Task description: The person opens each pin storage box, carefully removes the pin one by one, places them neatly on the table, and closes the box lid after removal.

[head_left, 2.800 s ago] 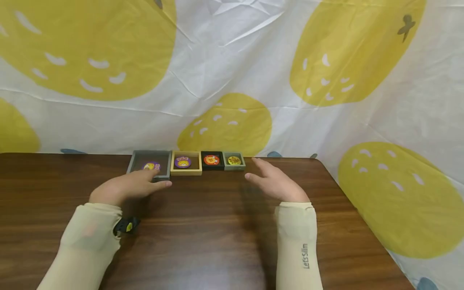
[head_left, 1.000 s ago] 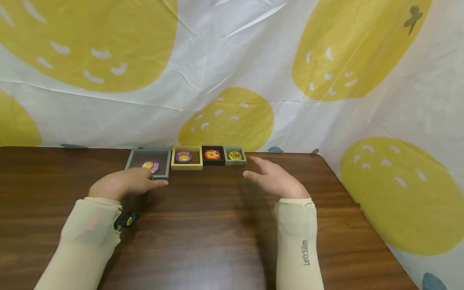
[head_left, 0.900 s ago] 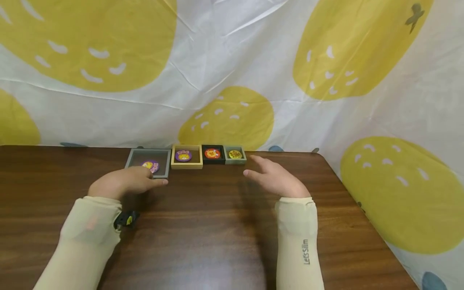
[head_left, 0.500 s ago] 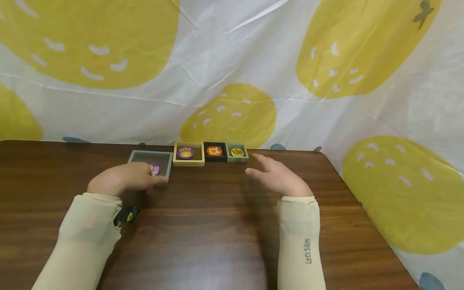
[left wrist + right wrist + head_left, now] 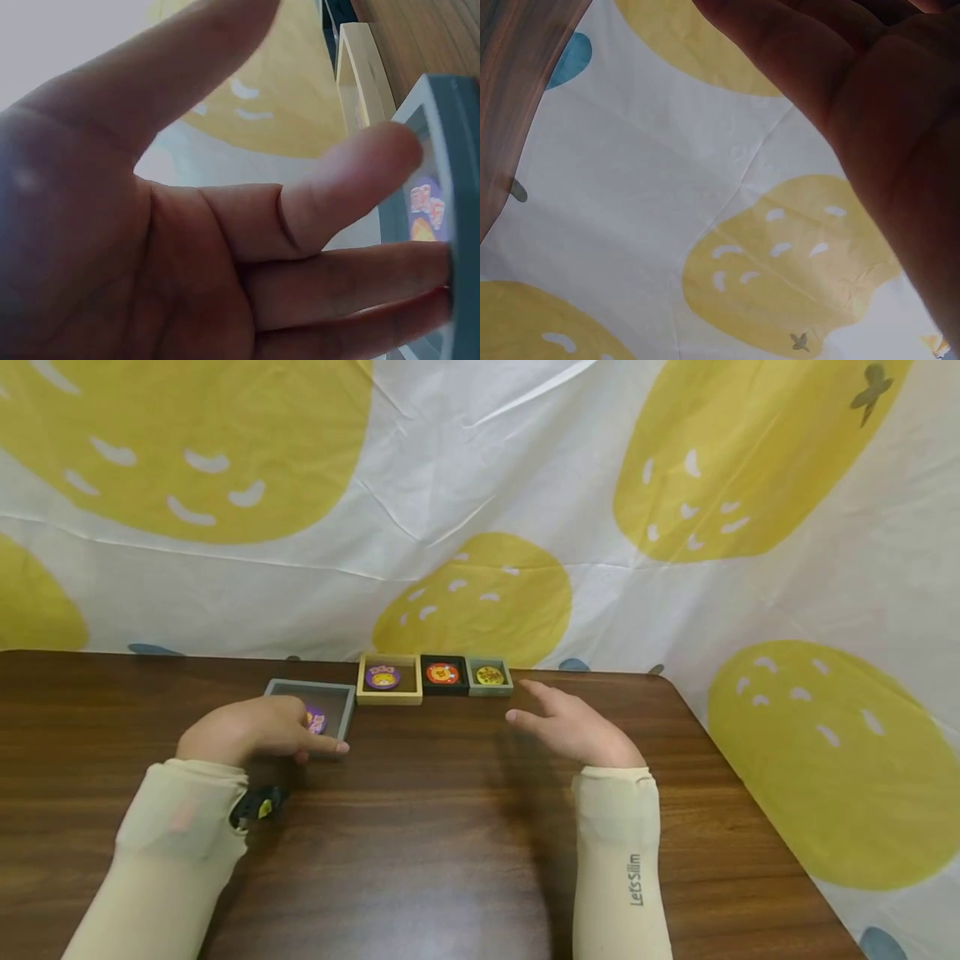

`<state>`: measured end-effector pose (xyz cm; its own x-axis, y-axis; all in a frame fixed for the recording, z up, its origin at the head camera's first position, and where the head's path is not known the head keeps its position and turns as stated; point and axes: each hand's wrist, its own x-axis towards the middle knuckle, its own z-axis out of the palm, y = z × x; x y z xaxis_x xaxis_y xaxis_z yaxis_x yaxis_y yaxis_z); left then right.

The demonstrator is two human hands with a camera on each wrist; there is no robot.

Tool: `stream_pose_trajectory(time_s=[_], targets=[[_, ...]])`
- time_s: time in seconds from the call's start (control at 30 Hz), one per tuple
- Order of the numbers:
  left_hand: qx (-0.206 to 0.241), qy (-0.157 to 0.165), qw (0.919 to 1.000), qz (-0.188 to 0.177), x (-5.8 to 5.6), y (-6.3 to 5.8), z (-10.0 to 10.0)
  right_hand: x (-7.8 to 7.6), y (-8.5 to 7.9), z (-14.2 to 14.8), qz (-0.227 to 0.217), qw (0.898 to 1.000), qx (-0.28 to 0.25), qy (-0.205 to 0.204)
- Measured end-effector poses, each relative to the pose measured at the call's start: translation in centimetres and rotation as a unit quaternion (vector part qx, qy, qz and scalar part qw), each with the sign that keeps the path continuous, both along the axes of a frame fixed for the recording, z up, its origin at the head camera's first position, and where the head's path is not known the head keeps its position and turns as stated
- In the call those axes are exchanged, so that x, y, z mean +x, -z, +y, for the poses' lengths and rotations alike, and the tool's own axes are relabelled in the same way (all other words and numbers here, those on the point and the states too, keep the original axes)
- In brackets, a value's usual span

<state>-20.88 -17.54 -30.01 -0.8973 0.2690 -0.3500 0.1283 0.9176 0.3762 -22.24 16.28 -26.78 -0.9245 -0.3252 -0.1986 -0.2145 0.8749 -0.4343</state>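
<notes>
My left hand (image 5: 251, 728) is over the near left part of a large grey square tray (image 5: 349, 710). In the left wrist view, its fairly straight middle and ring fingers (image 5: 352, 277) reach to the tray's rim, while the thumb stands well apart. A purple round piece with a cartoon face (image 5: 316, 723) lies in that tray, partly hidden by the hand. My right hand (image 5: 573, 727) is held with fingers extended and thumb apart, holding nothing, just right of a small grey-green tray (image 5: 491, 692) with a yellow round piece in it.
A cream tray (image 5: 390, 699) with another purple piece and a black tray (image 5: 444, 691) with a red piece stand side by side with the small one. They line the back of the brown wooden table (image 5: 420, 827), before a lemon-patterned cloth (image 5: 465, 460).
The large grey tray has slid toward me, out of line with the other trays, with my left hand moving along with it. The right hand has stayed about where it was.
</notes>
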Motion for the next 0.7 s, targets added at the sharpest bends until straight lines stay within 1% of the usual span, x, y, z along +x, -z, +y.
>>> stream_pose_trajectory(time_s=[0.1, 0.17, 0.23, 0.3, 0.4, 0.47, 0.53, 0.7], targets=[[0.004, -0.006, 1.0, -0.004, 0.0, 0.1, -0.2, 0.1, 0.0, 0.0, 0.003, 1.0, -0.001, -0.002], [-0.008, -0.001, 0.9999, 0.006, -0.1, 0.2, -0.5, 0.1, 0.0, 0.0, 0.004, 1.0, -0.001, -0.003], [-0.014, -0.003, 0.9996, 0.023, -0.2, 0.2, -0.8, 0.1, 0.0, 0.0, 0.004, 1.0, -0.001, -0.003], [-0.012, -0.004, 0.9987, 0.049, -0.2, 0.1, -1.1, 0.1, -0.1, 0.0, 0.003, 1.0, -0.001, -0.003], [0.006, -0.005, 0.9959, 0.09, -0.4, 0.3, -1.3, 0.1, -0.1, 0.0, 0.002, 1.0, 0.0, -0.003], [0.013, 0.001, 0.9947, 0.102, -0.6, 0.5, -1.2, 0.1, -0.1, 0.1, -0.001, 1.0, -0.001, -0.002], [0.014, 0.007, 0.9947, 0.102, -0.7, 0.9, -1.1, 0.2, -0.1, 0.0, -0.004, 1.0, -0.003, 0.0], [0.03, 0.014, 0.9964, 0.078, -1.0, 1.9, -1.0, 0.2, -0.1, 0.1, -0.005, 1.0, -0.002, 0.002]])
